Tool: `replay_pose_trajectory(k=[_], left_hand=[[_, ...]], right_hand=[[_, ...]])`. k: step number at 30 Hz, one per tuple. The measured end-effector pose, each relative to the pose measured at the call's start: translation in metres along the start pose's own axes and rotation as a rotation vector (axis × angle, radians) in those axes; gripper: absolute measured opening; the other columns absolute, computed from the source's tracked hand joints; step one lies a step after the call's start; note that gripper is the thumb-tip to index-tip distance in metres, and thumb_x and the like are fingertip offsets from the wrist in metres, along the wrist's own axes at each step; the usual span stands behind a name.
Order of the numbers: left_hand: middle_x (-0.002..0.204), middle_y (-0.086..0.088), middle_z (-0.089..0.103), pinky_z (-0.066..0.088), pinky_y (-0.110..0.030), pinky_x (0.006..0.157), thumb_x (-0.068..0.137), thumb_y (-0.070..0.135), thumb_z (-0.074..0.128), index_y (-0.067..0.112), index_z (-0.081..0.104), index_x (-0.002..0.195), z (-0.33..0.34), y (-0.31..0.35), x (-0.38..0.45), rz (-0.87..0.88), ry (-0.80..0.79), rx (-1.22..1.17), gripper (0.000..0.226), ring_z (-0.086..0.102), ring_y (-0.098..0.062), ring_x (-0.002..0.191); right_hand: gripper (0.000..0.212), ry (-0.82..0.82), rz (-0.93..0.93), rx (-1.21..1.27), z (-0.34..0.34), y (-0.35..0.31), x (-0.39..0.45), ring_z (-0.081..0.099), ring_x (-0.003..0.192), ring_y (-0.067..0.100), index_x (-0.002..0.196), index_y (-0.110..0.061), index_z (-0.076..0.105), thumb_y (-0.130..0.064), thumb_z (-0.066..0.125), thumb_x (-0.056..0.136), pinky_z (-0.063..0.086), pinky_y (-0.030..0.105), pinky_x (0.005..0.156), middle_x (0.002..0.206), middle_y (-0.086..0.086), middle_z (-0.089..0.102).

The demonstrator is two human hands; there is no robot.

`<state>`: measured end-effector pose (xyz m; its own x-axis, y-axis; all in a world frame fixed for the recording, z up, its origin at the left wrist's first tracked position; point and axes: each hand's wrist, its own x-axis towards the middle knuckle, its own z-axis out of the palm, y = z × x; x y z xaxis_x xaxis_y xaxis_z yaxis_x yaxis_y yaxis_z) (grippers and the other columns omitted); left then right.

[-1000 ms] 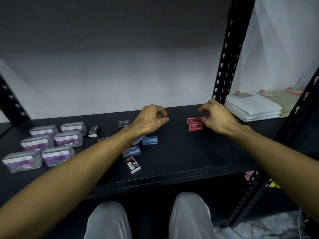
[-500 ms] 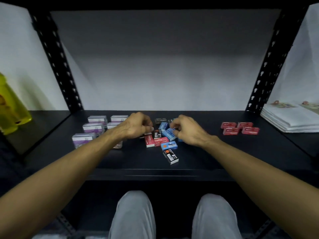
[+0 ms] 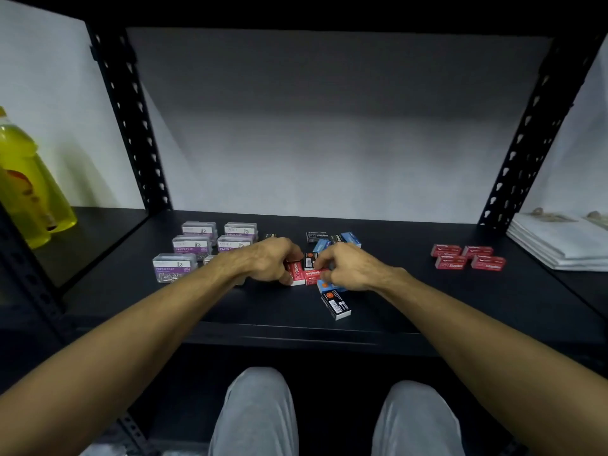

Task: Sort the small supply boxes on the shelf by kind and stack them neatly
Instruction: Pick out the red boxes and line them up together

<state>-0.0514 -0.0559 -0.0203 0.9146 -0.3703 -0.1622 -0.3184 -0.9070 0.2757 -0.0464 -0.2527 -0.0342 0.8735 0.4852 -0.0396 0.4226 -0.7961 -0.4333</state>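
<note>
On the black shelf (image 3: 411, 301) a mixed pile of small boxes lies in the middle. My left hand (image 3: 268, 260) curls around a red staples box (image 3: 295, 271). My right hand (image 3: 353, 266) pinches a second red staples box (image 3: 315, 275) right beside it. Blue boxes (image 3: 351, 239) and black boxes (image 3: 316, 236) lie behind the hands. A black box with a barcode (image 3: 336, 304) sits nearest the front edge. Several red staples boxes (image 3: 468, 257) are grouped flat at the right. Several clear paper clip boxes (image 3: 192, 244) with purple labels stand in rows at the left.
Perforated black uprights (image 3: 131, 120) frame the bay on both sides. Yellow bottles (image 3: 26, 189) stand in the bay to the left. A stack of folded white cloths (image 3: 559, 240) lies in the bay to the right. My knees show below the shelf edge.
The view swung left from the red group to the middle pile. My right hand left the red group, and both hands have closed on red boxes in the pile.
</note>
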Motion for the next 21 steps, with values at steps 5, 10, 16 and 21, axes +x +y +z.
replay_pose_trajectory(k=[5,10,16,21], left_hand=[[0.111,0.005,0.063,0.046,-0.027,0.086,0.084,0.023,0.075,0.021,0.059,0.131,-0.0042,-0.0005,0.0045,0.020,-0.068,0.024,0.050,0.061,-0.018,0.105],[0.112,0.004,0.056,0.038,-0.022,0.085,0.087,0.022,0.073,0.019,0.055,0.137,-0.0088,0.0044,0.0068,0.010,-0.120,0.029,0.053,0.054,-0.013,0.101],[0.095,0.009,0.060,0.043,-0.023,0.081,0.083,0.021,0.077,0.021,0.066,0.118,-0.0074,0.0006,0.0075,0.039,-0.128,-0.022,0.037,0.059,-0.015,0.095],[0.090,0.002,0.064,0.054,-0.029,0.064,0.088,0.017,0.072,0.022,0.067,0.118,-0.0045,0.0010,0.0051,0.024,-0.140,-0.058,0.031,0.060,-0.013,0.065]], right_hand=[[0.038,-0.061,0.044,0.054,-0.0032,0.0035,0.0021,0.062,0.099,0.009,0.128,-0.014,0.062,-0.015,0.068,0.090,0.050,0.024,0.085,0.121,0.000,0.065],[0.036,-0.096,0.070,0.072,-0.0070,0.0053,-0.0009,0.064,0.093,0.011,0.124,-0.012,0.062,-0.015,0.070,0.089,0.052,0.027,0.083,0.107,-0.001,0.065],[0.025,-0.085,0.075,0.088,-0.0076,0.0065,-0.0025,0.061,0.086,0.009,0.109,-0.018,0.063,-0.014,0.072,0.086,0.045,0.022,0.071,0.098,-0.004,0.063],[0.017,-0.089,0.069,0.092,-0.0087,0.0055,-0.0056,0.062,0.084,0.012,0.100,-0.019,0.060,-0.012,0.069,0.087,0.050,0.026,0.072,0.096,-0.001,0.063]])
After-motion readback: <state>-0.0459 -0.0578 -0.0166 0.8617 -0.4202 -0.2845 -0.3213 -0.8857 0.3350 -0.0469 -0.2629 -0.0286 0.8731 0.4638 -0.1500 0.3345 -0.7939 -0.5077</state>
